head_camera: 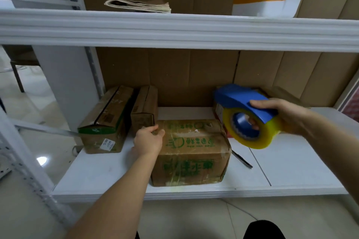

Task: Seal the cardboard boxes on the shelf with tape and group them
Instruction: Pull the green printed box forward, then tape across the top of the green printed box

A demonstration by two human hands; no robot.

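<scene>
On the shelf (108,172), left hand (149,139) grips closed box (192,151); right hand (283,114) clutches tape dispenser (246,110).

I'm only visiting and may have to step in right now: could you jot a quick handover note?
Left hand: gripping the top left corner of the front box on the lower shelf.
Right hand: grip on the blue tape dispenser, held above the shelf, right of that box.
Two boxes stand together at left; another is mostly hidden behind the dispenser.
Done: front box shows clear tape.
Left: finish sealing, group boxes.
</scene>
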